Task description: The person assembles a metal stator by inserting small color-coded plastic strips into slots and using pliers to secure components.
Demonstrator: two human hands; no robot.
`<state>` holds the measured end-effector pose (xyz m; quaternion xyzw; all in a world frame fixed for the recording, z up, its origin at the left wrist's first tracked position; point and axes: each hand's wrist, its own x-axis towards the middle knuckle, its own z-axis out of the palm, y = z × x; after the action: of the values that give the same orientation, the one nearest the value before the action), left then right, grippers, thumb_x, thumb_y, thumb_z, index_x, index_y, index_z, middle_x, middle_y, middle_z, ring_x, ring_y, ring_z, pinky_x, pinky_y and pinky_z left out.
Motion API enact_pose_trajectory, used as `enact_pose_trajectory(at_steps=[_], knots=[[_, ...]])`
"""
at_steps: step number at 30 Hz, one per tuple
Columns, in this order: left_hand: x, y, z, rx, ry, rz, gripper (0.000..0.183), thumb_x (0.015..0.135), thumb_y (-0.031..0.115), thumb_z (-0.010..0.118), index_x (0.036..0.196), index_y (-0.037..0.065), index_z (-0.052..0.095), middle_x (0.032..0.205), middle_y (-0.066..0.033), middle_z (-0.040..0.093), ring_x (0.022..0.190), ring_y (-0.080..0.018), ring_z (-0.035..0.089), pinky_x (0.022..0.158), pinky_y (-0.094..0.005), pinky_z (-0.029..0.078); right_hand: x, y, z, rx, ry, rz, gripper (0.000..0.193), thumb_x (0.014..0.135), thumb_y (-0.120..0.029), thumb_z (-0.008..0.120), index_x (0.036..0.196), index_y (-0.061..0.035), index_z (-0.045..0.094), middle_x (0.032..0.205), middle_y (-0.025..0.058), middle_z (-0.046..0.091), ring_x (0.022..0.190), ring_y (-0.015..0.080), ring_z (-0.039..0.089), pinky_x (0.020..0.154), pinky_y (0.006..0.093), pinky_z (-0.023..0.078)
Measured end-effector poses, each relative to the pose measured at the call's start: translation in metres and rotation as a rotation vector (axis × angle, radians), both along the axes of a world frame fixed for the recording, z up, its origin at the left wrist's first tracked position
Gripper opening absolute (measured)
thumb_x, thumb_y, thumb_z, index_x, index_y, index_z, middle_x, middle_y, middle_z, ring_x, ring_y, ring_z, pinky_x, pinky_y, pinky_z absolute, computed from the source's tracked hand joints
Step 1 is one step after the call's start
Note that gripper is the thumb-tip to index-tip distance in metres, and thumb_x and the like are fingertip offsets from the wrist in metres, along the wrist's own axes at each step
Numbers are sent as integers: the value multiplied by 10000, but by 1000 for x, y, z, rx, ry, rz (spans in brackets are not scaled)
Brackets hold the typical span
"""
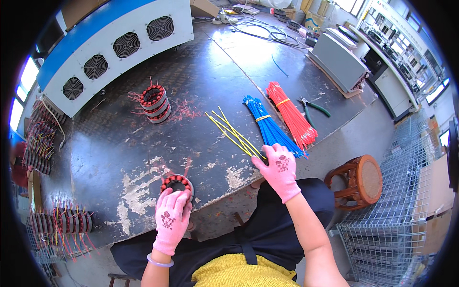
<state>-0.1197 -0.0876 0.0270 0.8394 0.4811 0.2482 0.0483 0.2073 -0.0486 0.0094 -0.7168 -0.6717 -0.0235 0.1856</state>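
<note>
Gripping the wound ring [176, 178] at the desk's [105, 158] near edge: left fingers [179, 197]. Right fingers [269, 152], closure unclear, meet yellow wires [234, 135].

R hand [278, 168] prob. on ylw wires [235, 135]

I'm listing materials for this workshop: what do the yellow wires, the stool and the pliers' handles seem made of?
Yellow wires: smooth, probably plastic-coated, from their even colour; no core is discernible. Stool: probably varnished wood, from its glossy reddish-brown frame. Pliers' handles: matte-looking plastic or rubber, from their even dark green; too small to tell which.
</note>
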Motion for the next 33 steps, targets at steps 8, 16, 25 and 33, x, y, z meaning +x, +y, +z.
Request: enact_pose_trajectory(at_steps=[8,16,25,33], knots=[[-8,-8,16,-60,-39,-217,359,761,5,762,1095,97,668,1076,-73,706,1075,-298,672,1135,-534,446,-1,-8,-3,-147,369,2,181,936,-251,713,1010,-99,649,954,92,673,914,303,685,780,427,541],[11,-11,8,-76,-60,-132,502,776,206,850,1225,99,653,1124,-83,666,1127,-314,634,1148,-528,425,3,-19,1,7,498,-99,104,922,-169,693,938,-72,659,910,78,667,843,280,668,759,403,535],[-5,-9,11,-31,-27,-130,411,750,94,825,1137,125,692,1077,-55,689,1089,-318,656,1089,-496,483,19,-22,-1,216,708,-98,136,901,-60,748,1015,-30,680,891,89,697,686,178,650,671,324,528],[-25,-9,14,-42,-56,-198,434,735,90,836,1135,106,667,1138,-71,689,1116,-302,659,1119,-531,455,8,-30,53,485,916,-85,150,912,57,717,1008,-38,653,862,-28,633,711,20,537,634,204,449]])
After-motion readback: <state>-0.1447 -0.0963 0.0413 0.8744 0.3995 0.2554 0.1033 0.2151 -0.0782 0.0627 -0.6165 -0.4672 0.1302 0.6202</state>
